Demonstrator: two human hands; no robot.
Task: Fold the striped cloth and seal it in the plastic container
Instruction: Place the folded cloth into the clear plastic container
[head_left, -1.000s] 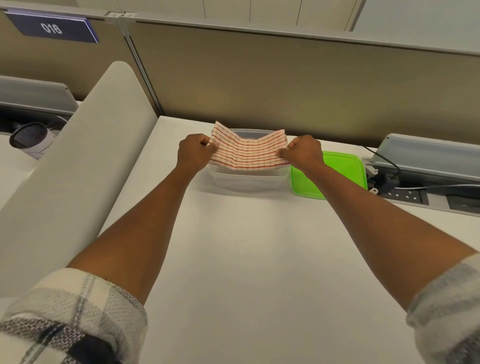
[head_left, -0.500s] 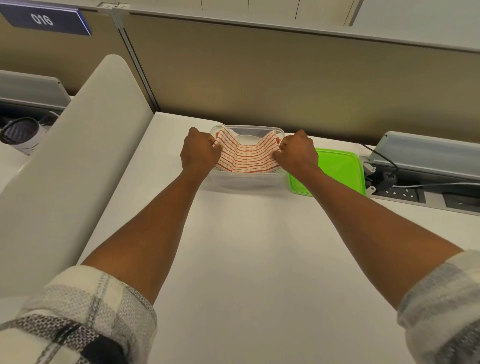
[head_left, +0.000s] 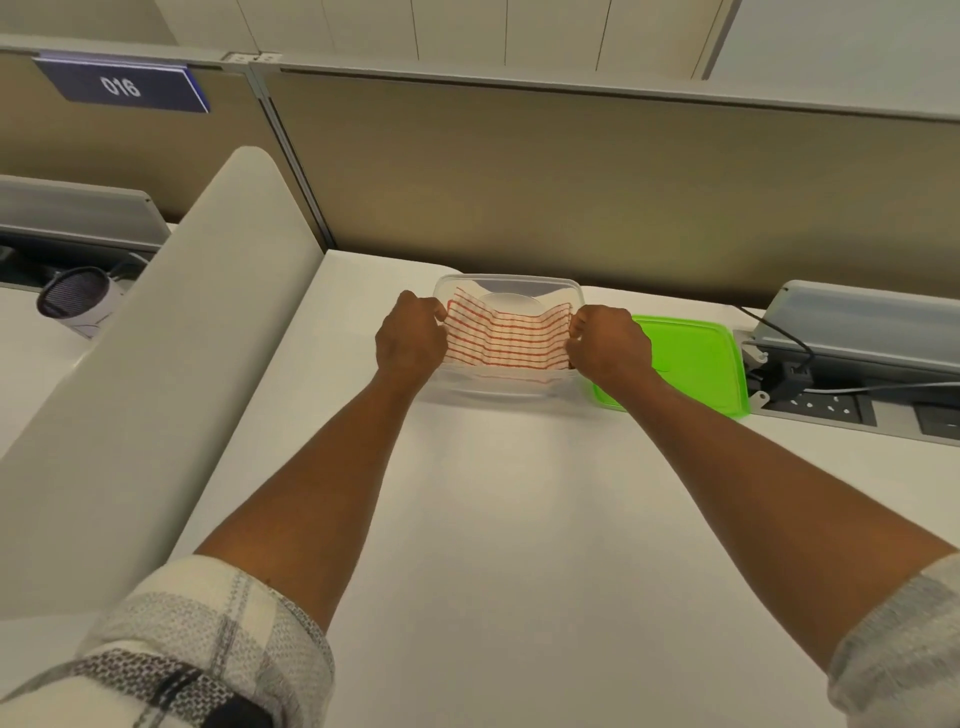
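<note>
The folded striped cloth (head_left: 506, 338), white with red lines, sags inside the clear plastic container (head_left: 511, 283) at the far side of the white desk. My left hand (head_left: 410, 340) grips the cloth's left edge at the container's left wall. My right hand (head_left: 608, 345) grips its right edge at the right wall. The cloth's middle dips toward the container floor, whose far part still shows. The green lid (head_left: 691, 364) lies flat on the desk just right of the container, partly behind my right hand.
A tan partition wall (head_left: 571, 182) runs right behind the container. A curved white divider (head_left: 156, 364) bounds the desk on the left. A grey power box with sockets and a black cable (head_left: 810, 395) sits to the right of the lid.
Both hands have lowered the cloth from above the container down into it and moved closer together, so the cloth now sags between the walls.
</note>
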